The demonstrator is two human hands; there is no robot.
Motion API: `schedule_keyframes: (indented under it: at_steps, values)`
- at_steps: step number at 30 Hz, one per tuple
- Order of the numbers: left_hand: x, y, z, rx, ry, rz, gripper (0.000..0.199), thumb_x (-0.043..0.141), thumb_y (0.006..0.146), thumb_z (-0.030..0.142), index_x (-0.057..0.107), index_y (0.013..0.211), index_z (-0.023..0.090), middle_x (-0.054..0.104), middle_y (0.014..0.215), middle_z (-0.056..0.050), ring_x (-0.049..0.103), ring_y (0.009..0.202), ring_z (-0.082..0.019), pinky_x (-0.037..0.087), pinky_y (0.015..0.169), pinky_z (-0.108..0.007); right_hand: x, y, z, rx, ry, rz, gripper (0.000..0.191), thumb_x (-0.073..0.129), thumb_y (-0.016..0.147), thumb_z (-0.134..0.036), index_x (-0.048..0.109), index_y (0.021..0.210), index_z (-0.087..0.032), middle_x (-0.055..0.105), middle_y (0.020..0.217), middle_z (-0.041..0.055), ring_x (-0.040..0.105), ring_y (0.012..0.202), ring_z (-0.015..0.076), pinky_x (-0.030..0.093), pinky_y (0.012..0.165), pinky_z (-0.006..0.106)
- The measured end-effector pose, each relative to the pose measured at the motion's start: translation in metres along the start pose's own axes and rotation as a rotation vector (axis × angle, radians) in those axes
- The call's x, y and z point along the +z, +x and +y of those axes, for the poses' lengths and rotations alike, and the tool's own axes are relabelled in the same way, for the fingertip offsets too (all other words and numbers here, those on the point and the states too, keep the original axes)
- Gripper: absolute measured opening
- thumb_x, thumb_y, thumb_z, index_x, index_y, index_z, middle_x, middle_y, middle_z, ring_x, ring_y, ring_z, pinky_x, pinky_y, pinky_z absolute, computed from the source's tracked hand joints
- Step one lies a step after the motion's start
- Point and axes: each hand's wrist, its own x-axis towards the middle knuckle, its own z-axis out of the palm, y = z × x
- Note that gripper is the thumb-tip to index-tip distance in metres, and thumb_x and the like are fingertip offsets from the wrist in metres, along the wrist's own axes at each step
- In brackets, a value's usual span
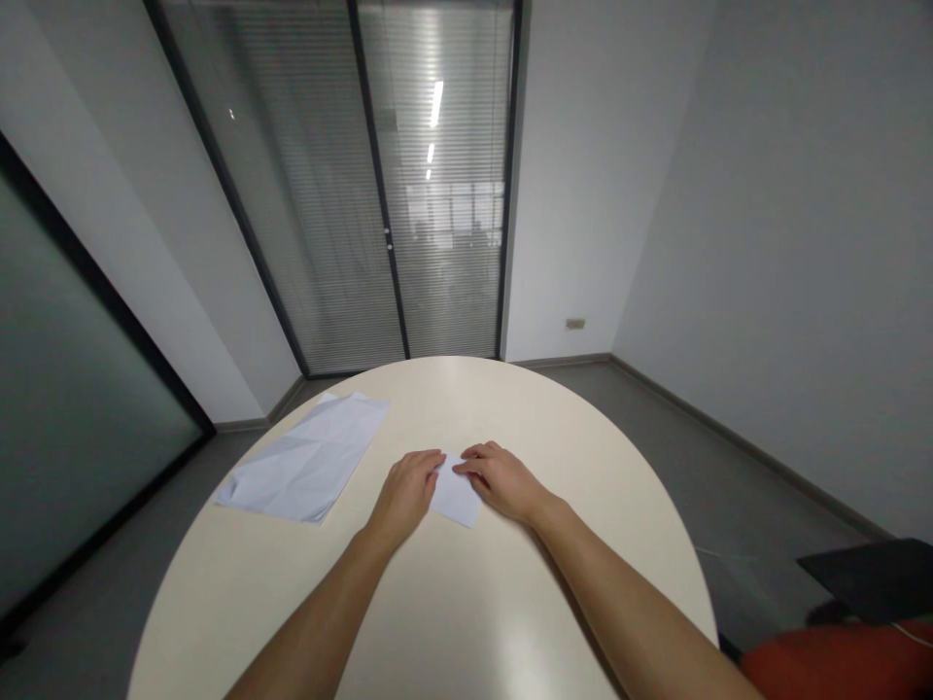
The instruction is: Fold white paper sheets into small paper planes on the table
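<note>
A small piece of folded white paper (457,498) lies on the round cream table (466,603), between my two hands. My left hand (409,491) is at its upper left edge, with the fingers closed together on the paper. From the other side, my right hand (504,478) has its thumb and fingertips at the upper right part of the same paper, pinched together. The paper's upper corners are partly hidden under the fingers.
A stack of creased white paper sheets (310,462) rests on the table's left side. Beyond the table are a glass partition with blinds (437,292) and grey walls. A red chair (823,661) with a black object (875,578) above it stands at lower right.
</note>
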Motion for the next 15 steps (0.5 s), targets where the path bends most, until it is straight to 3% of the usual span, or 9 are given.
schedule_keyframes:
  at_steps: [6, 15]
  values:
    - [-0.005, 0.001, 0.005, 0.01, 0.081, -0.063, 0.034, 0.053, 0.091, 0.008, 0.074, 0.115, 0.021, 0.072, 0.126, -0.006, 0.063, 0.118, -0.025, 0.047, 0.107, -0.045, -0.006, 0.001, -0.007, 0.021, -0.007, -0.008, 0.032, 0.051, 0.096, -0.015, 0.075, 0.116, -0.02, 0.072, 0.119, 0.0096, 0.061, 0.108, 0.0232, 0.045, 0.098, 0.036]
    - [-0.017, 0.0, 0.022, -0.008, 0.209, -0.116, 0.03, 0.054, 0.096, 0.022, 0.073, 0.119, 0.023, 0.071, 0.128, -0.007, 0.06, 0.119, -0.028, 0.046, 0.099, -0.046, -0.008, 0.003, -0.01, 0.178, -0.079, -0.015, 0.028, 0.053, 0.096, -0.022, 0.075, 0.114, -0.02, 0.073, 0.115, 0.0082, 0.06, 0.106, 0.023, 0.043, 0.094, 0.033]
